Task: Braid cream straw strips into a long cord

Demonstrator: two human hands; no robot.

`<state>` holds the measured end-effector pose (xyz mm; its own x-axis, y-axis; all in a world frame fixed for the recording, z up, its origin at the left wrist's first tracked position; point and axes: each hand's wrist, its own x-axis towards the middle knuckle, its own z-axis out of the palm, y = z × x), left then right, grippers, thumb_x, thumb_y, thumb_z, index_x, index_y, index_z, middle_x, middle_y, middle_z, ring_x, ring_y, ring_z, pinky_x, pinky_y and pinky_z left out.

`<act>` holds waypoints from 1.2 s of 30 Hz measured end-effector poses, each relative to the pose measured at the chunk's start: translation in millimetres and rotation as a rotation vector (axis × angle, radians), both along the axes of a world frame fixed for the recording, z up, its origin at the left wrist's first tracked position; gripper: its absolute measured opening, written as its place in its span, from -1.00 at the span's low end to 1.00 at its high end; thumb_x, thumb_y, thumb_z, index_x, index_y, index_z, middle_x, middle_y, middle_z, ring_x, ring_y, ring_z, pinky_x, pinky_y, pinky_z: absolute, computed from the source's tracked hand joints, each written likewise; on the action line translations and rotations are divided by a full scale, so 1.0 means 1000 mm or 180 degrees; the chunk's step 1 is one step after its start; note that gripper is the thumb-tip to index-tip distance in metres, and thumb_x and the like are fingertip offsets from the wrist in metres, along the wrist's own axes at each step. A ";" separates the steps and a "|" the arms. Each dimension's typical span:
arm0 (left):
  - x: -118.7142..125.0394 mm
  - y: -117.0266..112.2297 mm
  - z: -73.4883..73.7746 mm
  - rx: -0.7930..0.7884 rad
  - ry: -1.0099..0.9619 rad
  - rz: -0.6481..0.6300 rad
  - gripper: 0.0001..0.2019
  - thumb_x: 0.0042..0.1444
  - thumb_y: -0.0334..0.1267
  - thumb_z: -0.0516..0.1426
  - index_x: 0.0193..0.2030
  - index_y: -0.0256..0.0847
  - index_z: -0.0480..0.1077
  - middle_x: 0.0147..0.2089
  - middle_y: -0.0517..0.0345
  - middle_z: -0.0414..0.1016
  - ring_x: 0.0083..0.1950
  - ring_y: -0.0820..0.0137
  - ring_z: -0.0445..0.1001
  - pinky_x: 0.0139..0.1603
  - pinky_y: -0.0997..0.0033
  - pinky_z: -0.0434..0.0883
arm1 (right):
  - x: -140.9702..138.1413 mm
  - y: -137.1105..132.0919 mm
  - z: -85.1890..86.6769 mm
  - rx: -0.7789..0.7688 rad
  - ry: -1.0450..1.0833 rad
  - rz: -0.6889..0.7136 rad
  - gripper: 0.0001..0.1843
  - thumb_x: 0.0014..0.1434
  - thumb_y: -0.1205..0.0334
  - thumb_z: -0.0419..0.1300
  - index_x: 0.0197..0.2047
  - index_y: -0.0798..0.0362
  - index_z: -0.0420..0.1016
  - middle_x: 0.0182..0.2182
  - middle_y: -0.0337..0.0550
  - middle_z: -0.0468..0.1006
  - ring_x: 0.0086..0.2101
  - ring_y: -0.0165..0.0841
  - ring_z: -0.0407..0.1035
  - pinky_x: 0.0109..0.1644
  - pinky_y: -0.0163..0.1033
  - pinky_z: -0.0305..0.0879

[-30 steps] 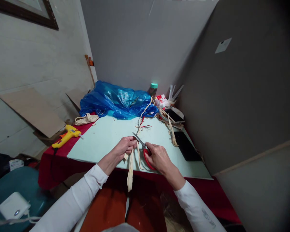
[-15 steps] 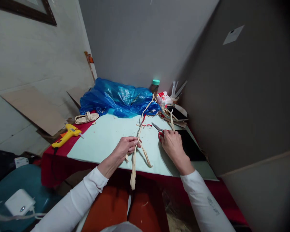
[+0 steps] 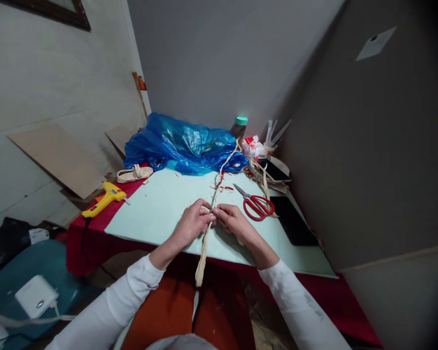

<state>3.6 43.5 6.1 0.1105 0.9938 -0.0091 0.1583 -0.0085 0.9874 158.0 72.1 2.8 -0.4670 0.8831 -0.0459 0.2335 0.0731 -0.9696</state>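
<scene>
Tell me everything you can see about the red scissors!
The scissors have two big red loop handles, plastic by the look, and thin silvery metal blades that look shut. They lie flat on the pale green sheet, blades pointing away to the left, handles nearest the black slab. No hand touches them: the left hand and right hand pinch a pale strip beside them.

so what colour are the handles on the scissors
Red. The scissors lie on the pale green mat, best seen in the head view.
</scene>
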 end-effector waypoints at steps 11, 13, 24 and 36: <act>-0.010 0.002 0.025 0.0742 0.1905 0.0061 -0.83 0.07 -0.33 0.09 -0.45 -0.24 0.50 -0.51 0.13 0.52 -0.45 0.42 0.43 -0.36 0.48 0.24 | 0.002 -0.007 -0.007 0.0018 0.0300 -0.0460 -0.62 0.13 0.03 0.15 -0.54 0.16 0.46 -0.72 -0.34 0.19 -0.65 -0.54 -0.06 -0.56 -0.35 -0.17; -0.008 -0.002 0.029 0.0816 0.2146 0.0088 -0.82 0.07 -0.34 0.08 -0.42 -0.24 0.52 -0.47 0.11 0.55 -0.42 0.41 0.44 -0.35 0.46 0.24 | 0.002 -0.008 -0.008 0.0168 0.0236 -0.0494 -0.62 0.13 0.05 0.16 -0.56 0.17 0.47 -0.69 -0.29 0.26 -0.62 -0.54 -0.04 -0.54 -0.35 -0.15; 0.043 -0.045 0.003 0.1723 0.3521 -0.0125 -0.75 0.14 -0.49 -0.04 -0.19 -0.30 0.44 -0.20 -0.08 0.53 -0.25 0.27 0.50 -0.31 0.34 0.33 | 0.011 -0.010 -0.005 -0.0655 0.1017 -0.0401 -0.59 0.03 -0.02 0.28 -0.25 0.21 0.58 -0.61 -0.27 0.31 -0.61 -0.55 -0.05 -0.54 -0.34 -0.21; 0.009 0.011 0.007 -0.0481 -0.0689 -0.0690 -0.82 0.08 -0.19 0.12 -0.28 -0.26 0.29 -0.44 0.19 0.40 -0.57 0.58 0.25 -0.57 0.58 0.16 | 0.013 -0.009 -0.006 -0.0874 0.1523 0.0209 -0.70 0.07 0.03 0.26 -0.32 0.12 0.40 -0.57 -0.33 0.25 -0.63 -0.58 -0.15 -0.58 -0.37 -0.29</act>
<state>12.3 54.9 13.1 0.3346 0.9362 -0.1079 -0.0446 0.1301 0.9905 170.9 62.8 -3.0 -0.5459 0.8369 -0.0397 -0.2341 -0.1978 -0.9519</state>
